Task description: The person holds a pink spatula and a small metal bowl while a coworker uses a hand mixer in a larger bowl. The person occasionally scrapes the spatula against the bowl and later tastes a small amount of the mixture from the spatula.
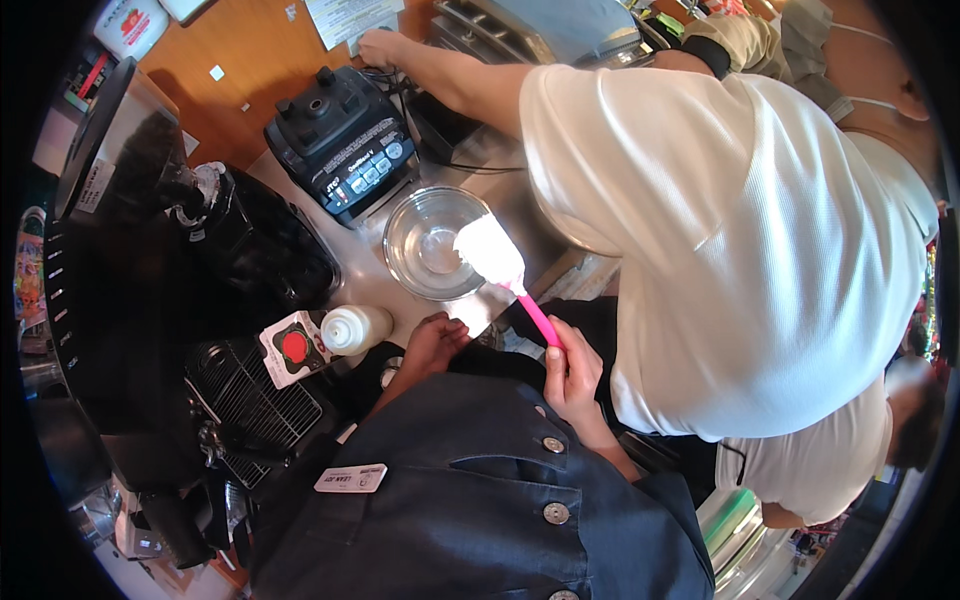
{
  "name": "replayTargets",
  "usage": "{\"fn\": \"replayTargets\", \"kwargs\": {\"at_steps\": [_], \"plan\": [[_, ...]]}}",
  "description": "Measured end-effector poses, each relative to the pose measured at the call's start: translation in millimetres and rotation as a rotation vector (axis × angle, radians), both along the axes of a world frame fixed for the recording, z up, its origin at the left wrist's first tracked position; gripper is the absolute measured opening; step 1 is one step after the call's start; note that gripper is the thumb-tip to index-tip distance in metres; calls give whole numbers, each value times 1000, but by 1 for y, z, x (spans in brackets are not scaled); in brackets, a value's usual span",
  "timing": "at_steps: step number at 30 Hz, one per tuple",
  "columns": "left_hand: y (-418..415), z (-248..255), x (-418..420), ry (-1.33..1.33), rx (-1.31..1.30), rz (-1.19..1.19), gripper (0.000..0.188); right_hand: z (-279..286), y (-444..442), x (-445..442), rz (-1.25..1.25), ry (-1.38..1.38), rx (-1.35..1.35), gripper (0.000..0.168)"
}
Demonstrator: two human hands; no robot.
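Note:
My right hand point(574, 367) grips the pink handle of a spatula point(538, 319). The spatula's head carries a thick white mass, overlapping the right side of a clear glass bowl point(409, 247) on the metal counter. Lower left of the bowl, my left hand point(435, 343) is beside the counter's edge, its fingers loosely curled and nothing seen in them. A pale squeeze bottle point(358, 330) stands left of that hand, against a printed carton point(292, 349). Behind the bowl sits a black JTC OmniBlend blender base point(341, 142) without a jar.
A co-worker in a white shirt point(697, 247) stands close on my right, one arm reaching behind the blender base to the wooden panel point(225, 45). Black grinder-like equipment point(112, 300) and a wire rack point(262, 412) are at left. Other people are further right.

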State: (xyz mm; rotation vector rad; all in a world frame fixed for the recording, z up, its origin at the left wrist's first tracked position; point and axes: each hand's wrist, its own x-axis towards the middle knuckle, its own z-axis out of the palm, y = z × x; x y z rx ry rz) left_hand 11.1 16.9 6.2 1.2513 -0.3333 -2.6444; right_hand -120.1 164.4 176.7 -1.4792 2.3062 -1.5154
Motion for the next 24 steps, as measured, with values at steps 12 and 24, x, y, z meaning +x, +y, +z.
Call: {"fn": "replayTargets", "kwargs": {"at_steps": [12, 24], "plan": [[0, 29, -5, -49, -44, 72, 16, -8, -1, 2, 50, 95, -42, 24], [0, 13, -1, -46, -45, 96, 37, -11, -3, 4, 46, 145, -8, 25]]}}
